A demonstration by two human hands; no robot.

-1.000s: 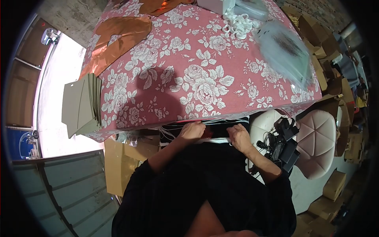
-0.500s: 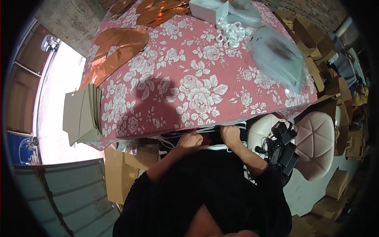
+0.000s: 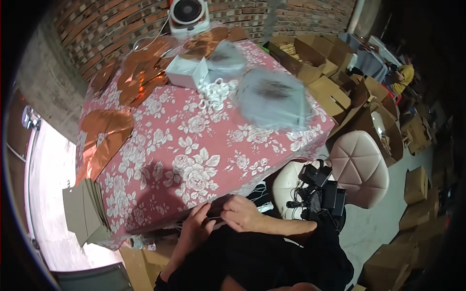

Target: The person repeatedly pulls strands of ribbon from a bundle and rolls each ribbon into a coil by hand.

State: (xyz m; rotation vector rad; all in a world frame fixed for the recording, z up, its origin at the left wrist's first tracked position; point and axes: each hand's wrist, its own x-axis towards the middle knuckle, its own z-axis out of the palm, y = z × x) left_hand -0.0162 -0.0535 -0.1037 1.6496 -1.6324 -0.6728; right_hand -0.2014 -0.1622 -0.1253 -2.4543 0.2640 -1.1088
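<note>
My left hand point(image 3: 195, 224) is at the table's front edge, above my lap. Its fingers are half bent, with the thumb apart from them, and I make out nothing held between them. Close beside it, my right hand point(image 3: 240, 214) is closed, knuckles up; what its fingers hold, if anything, is hidden. White cords point(image 3: 265, 207) lie on my lap just right of that hand. The pink tablecloth point(image 3: 196, 177) with white roses hangs over the edge in front of both hands.
On the table are a white box point(image 3: 187, 72), white loops point(image 3: 215, 94), clear plastic bags point(image 3: 272, 99), copper foil shapes point(image 3: 104, 131) and grey-brown cardboard sheets point(image 3: 82, 208). Black power adapters point(image 3: 330, 196) lie on a chair at right. A fan point(image 3: 188, 14) stands at the back. Cardboard boxes point(image 3: 335, 94) crowd the right.
My view has swung right and up, bringing the fan and brick wall into sight. Both hands have come closer together; the left one has loosened from a fist.
</note>
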